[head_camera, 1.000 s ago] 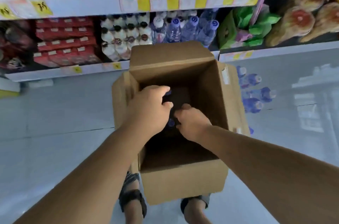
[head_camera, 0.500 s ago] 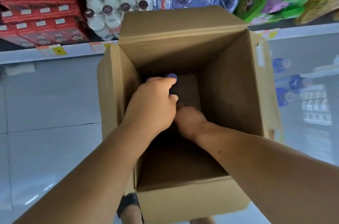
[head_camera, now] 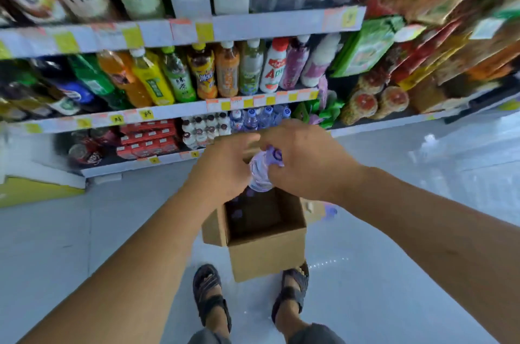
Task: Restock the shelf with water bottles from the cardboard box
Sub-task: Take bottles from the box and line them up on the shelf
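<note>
Left hand [head_camera: 222, 166] and right hand [head_camera: 306, 159] — both curled round one water bottle [head_camera: 261, 173]

Water bottle [head_camera: 261, 176] above cardboard box [head_camera: 267, 259]

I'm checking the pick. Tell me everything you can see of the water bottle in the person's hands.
The water bottle is clear plastic with a blue cap, blurred by motion. It is tilted, cap up and to the right, above the open cardboard box. The left hand grips its left side, the right hand its right, near the cap.
</note>
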### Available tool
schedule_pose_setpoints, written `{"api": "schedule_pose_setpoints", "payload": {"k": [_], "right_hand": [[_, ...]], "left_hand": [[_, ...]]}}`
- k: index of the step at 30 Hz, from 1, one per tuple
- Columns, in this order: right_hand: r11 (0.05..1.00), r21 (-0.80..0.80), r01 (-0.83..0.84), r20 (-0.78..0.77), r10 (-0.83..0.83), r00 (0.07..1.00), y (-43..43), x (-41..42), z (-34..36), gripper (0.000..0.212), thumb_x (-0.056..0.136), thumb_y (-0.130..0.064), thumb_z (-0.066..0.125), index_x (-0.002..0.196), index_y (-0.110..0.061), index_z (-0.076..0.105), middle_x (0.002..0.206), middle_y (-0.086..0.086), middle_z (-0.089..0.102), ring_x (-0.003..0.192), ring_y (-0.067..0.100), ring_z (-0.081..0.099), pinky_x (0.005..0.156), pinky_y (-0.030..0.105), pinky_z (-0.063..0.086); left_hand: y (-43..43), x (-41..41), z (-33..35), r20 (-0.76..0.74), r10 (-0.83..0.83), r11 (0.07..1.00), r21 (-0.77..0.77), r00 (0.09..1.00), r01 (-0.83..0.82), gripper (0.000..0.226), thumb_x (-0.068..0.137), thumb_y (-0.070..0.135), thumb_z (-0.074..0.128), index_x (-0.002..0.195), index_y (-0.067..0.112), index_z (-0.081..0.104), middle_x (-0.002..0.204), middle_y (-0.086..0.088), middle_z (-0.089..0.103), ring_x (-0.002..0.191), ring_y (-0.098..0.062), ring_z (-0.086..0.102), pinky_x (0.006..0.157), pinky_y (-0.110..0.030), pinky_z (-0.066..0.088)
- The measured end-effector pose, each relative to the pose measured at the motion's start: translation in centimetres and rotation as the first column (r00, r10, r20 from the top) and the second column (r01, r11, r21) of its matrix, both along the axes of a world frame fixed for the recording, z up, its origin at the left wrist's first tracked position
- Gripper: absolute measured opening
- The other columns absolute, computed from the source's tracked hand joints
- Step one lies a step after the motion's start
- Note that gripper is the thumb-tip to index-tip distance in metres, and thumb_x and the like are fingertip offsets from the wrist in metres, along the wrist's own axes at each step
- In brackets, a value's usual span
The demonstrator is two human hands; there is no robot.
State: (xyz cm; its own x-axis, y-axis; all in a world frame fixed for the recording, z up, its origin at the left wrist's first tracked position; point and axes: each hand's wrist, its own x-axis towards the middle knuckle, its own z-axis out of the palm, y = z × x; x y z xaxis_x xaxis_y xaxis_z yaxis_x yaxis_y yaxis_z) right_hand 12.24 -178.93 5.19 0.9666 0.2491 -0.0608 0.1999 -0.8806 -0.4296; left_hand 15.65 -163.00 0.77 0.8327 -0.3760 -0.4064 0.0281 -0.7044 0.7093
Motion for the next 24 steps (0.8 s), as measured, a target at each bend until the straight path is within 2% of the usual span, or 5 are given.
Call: {"api": "schedule_pose_setpoints", "payload": {"k": [4,9,13,18,24], "right_hand": [[0.997,0.064,0.036,0.186,-0.047,0.982,0.4,0.5,17.3,0.022,0.067,-0.026,0.060,0.084,-0.014,0.067,0.072,0.004,0.059,0.067,0.025,0.050,0.060,0.038,0.048],[0.988,0.139,0.072,0.307,-0.112,0.945,0.7,0.7,35.9,0.025,0.067,-0.029,0.065,0.090,-0.018,0.067,0.081,0.002,0.066,0.075,0.021,0.060,0.067,0.038,0.052],[0.942,0.330,0.062,0.434,-0.210,0.876,0.8,0.0,46.9,0.020,0.075,-0.020,0.071,0.094,-0.016,0.071,0.071,-0.006,0.062,0.061,0.004,0.053,0.060,0.022,0.047],[0.774,0.632,0.024,0.420,-0.369,0.829,0.3,-0.8,50.8,0.034,0.088,-0.049,0.065,0.112,-0.025,0.067,0.087,-0.001,0.072,0.073,0.003,0.064,0.072,0.033,0.058],[0.631,0.775,-0.020,0.261,-0.291,0.920,-1.0,-2.1,48.1,0.018,0.101,-0.032,0.050,0.108,-0.038,0.066,0.100,-0.008,0.075,0.094,0.009,0.070,0.084,0.035,0.059]], "left_hand": [[0.5,1.4,14.9,0.083,-0.156,0.970,-0.178,0.984,0.168,0.046,0.077,0.013,0.068,0.100,0.052,0.059,0.111,0.018,0.068,0.107,-0.002,0.062,0.094,-0.029,0.050],[1.5,1.8,32.4,0.145,-0.210,0.865,-0.433,0.967,0.253,0.077,0.067,0.034,0.083,0.136,0.035,0.049,0.132,0.018,0.058,0.125,-0.009,0.054,0.105,-0.042,0.046],[1.9,1.6,42.9,0.284,-0.161,0.753,-0.584,0.945,0.304,0.072,0.071,0.011,0.076,0.135,0.025,0.047,0.119,0.003,0.070,0.112,-0.015,0.066,0.084,-0.025,0.054],[2.1,1.8,50.6,0.272,-0.096,0.683,-0.681,0.957,0.262,0.059,0.071,0.016,0.081,0.124,0.020,0.054,0.115,-0.016,0.070,0.104,-0.032,0.069,0.085,-0.047,0.057],[-0.1,2.3,55.7,0.327,0.074,0.696,-0.693,0.942,0.186,0.042,0.079,0.021,0.077,0.115,0.018,0.056,0.104,-0.013,0.073,0.086,-0.025,0.073,0.063,-0.037,0.058]]}}
